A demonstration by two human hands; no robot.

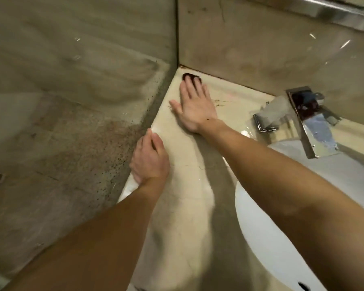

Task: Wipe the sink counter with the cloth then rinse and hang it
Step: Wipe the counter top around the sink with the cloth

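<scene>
The cream marble sink counter (183, 206) runs from the near edge to the far wall corner. In that corner lies a small dark cloth (189, 76), mostly covered. My right hand (194, 108) is stretched flat on the counter, fingers straight, with its fingertips resting on the cloth and not closed around it. My left hand (149, 160) rests on the counter's left edge, fingers loosely bent over the rim, holding nothing. The white basin (267, 238) sits to the right under my right forearm.
A square chrome tap (311, 120) stands at the back right, its spout over the basin. A glass panel (72, 80) closes the left side, and a tiled wall with a metal ledge (332, 11) rises behind. The speckled floor (61, 154) shows through the glass.
</scene>
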